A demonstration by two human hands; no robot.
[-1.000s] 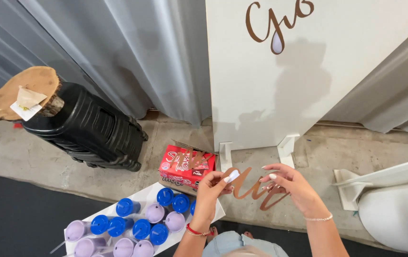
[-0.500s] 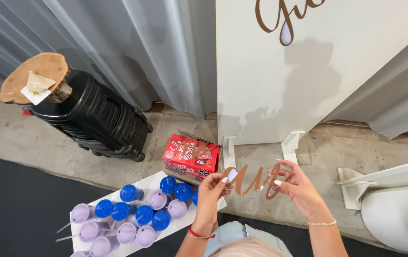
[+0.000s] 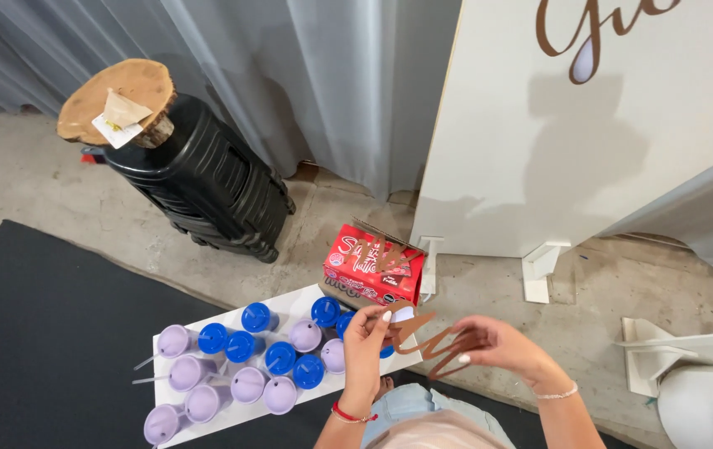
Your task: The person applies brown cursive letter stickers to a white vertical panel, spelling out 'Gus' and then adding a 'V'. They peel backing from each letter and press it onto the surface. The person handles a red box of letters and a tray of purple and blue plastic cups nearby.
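- You are holding a thin brown cut-out script lettering piece low in the centre of the frame, between both hands, above the concrete floor.
- Your left hand is pinching the piece's left end, its fingers closing on it just beside the white tray.
- Your right hand is gripping the right end, with its fingers curling around the brown strokes.
- Lilac and blue lidded cups are standing in rows on a white rectangular tray, lower left of centre.
- A red cardboard box is lying just above the tray, touching its far edge.
- A tall white board with brown script is filling the upper right.
- A black ribbed suitcase is carrying a round wooden slab at the upper left, in front of a grey curtain.
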